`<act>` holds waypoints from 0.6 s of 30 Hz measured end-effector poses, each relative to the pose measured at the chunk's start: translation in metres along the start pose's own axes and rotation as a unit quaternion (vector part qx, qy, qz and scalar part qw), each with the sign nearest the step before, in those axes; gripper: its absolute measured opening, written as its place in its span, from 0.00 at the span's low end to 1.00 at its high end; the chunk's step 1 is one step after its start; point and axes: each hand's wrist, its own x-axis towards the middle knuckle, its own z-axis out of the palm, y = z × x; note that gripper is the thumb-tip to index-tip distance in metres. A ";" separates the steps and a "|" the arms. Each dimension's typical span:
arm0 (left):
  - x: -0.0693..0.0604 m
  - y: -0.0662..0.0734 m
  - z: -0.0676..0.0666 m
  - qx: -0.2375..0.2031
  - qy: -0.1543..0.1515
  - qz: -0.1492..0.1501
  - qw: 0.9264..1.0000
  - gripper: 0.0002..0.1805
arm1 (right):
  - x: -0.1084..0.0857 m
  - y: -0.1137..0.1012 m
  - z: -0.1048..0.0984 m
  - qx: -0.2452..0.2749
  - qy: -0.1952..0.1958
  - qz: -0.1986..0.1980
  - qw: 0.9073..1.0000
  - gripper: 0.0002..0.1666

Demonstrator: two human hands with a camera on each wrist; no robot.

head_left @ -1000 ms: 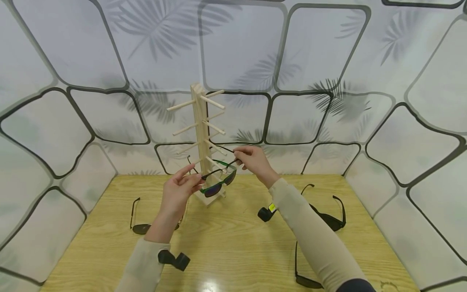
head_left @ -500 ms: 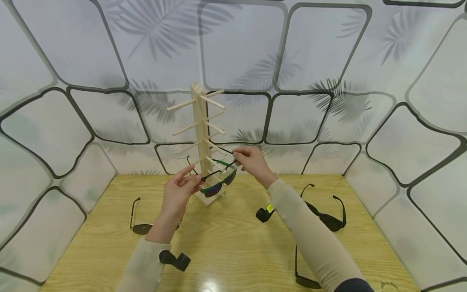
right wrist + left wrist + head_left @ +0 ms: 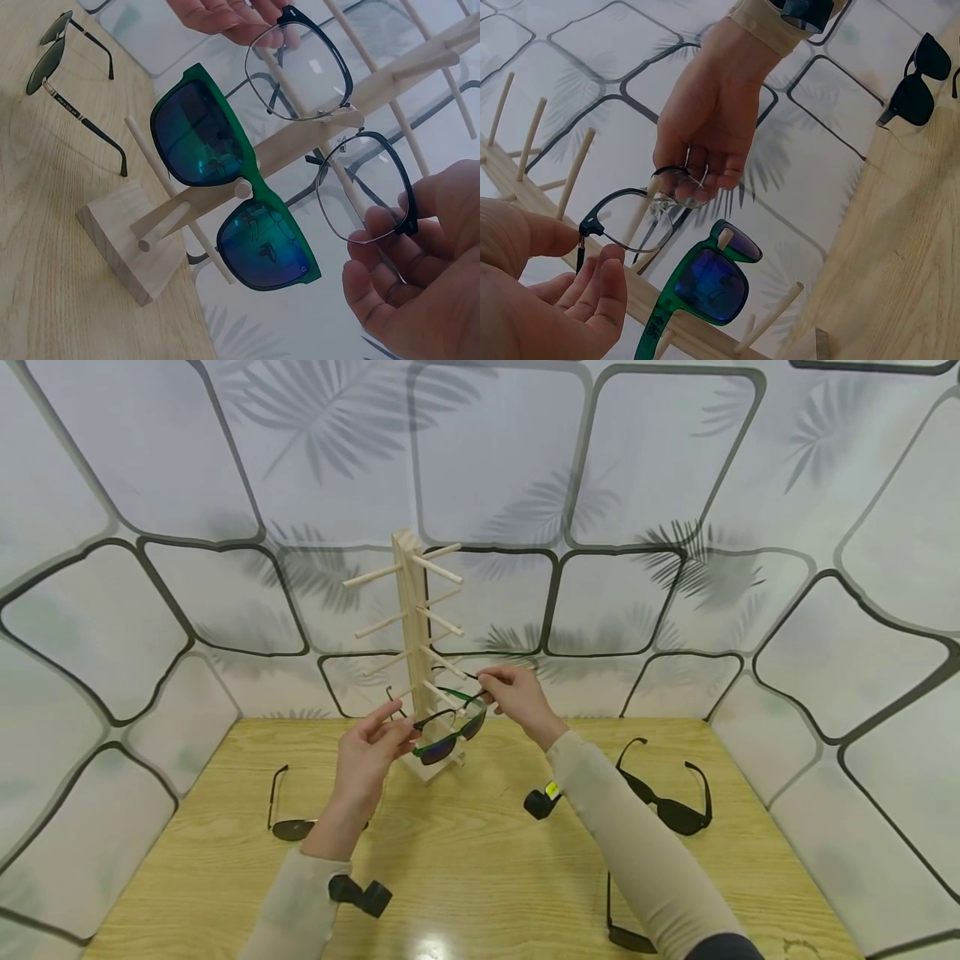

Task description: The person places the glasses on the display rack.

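My left hand (image 3: 363,760) and right hand (image 3: 519,697) hold a pair of clear eyeglasses (image 3: 435,717) with black upper rims, one at each end of the front. Thumb and fingers pinch the hinge areas, as the right wrist view shows on the eyeglasses (image 3: 395,154). The bridge is beside a peg of the wooden display stand (image 3: 414,610); whether it touches is unclear. Just below hang green sunglasses (image 3: 251,169) with blue mirrored lenses, resting on a lower peg. The eyeglasses' temples point back past the post.
On the wooden table (image 3: 480,860), gold-and-black sunglasses (image 3: 292,830) lie left, partly behind my left forearm. Black sunglasses (image 3: 678,817) lie right, with another dark pair (image 3: 630,939) at the front, partly under my right sleeve. Several pegs stick out above the eyeglasses. Patterned walls surround the table.
The right hand has shifted slightly left and down, and the eyeglasses' right temple sits a little lower. The left hand has barely moved. Both keep their hold.
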 end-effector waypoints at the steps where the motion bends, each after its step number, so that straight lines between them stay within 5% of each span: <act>1: 0.000 0.000 0.000 -0.001 0.000 -0.001 1.000 0.25 | 0.000 0.000 0.000 0.001 0.001 0.001 1.000 0.22; 12: -0.003 0.001 -0.002 0.017 -0.010 0.004 1.000 0.26 | -0.001 0.003 -0.004 -0.010 0.006 0.000 1.000 0.25; 18: -0.013 0.001 -0.008 0.069 -0.006 0.020 0.997 0.27 | -0.009 0.008 -0.016 -0.028 0.007 0.002 1.000 0.27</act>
